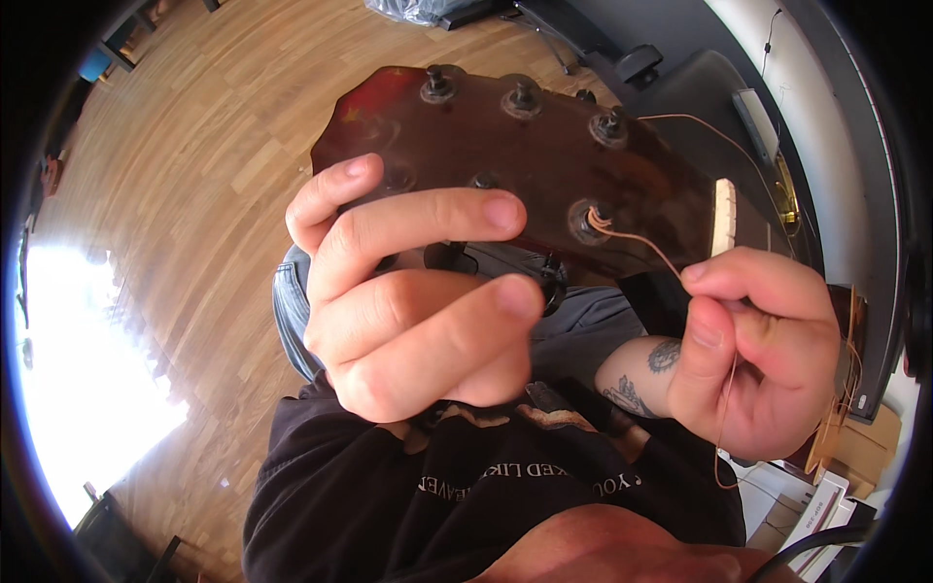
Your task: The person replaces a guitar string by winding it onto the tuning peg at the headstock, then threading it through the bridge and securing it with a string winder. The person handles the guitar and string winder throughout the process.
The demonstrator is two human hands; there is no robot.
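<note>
A dark brown guitar headstock [466, 136] lies across the view, with black tuning posts along it and a pale nut [724, 216] at its right end. A thin copper-coloured guitar string [641, 241] is wound on the lower right post [590, 222]. My right hand [763, 345] pinches that string between thumb and fingers beside the nut, and its loose end hangs below. My left hand [418, 291] is over the headstock's lower left edge, fingers bent and apart, nothing visible between them. It partly covers the lower posts and a tuning peg [554, 277].
Wood flooring [214, 175] spreads to the left, with bright sunlight [87, 369] on it. A dark chair [705, 117] stands at upper right near a wall. Another string [719, 126] curves beyond the headstock. A clear plastic bag [418, 10] lies at the top.
</note>
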